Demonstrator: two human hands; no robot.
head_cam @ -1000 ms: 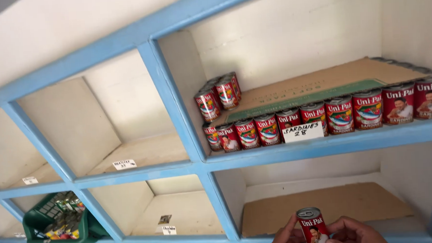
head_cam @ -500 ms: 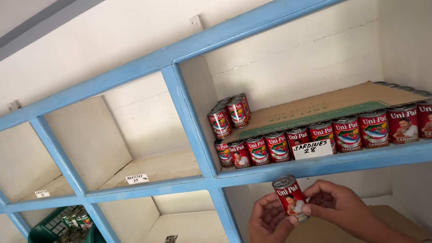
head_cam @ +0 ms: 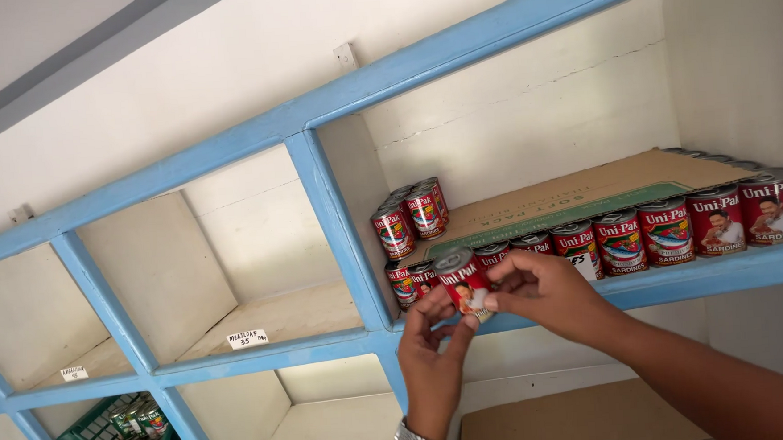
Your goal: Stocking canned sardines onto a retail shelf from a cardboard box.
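Currently, your left hand (head_cam: 434, 352) and right hand (head_cam: 547, 292) both grasp one red can (head_cam: 463, 280), tilted, just before the front can row (head_cam: 642, 238) on the blue shelf (head_cam: 724, 269).

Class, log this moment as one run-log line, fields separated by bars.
left hand: steadies red can | right hand: grips same can | place: front of can row | shelf: blue

Small shop: blue shelving (head_cam: 338, 223), rows of red cans (head_cam: 669, 232), handwritten price tags (head_cam: 247, 338).
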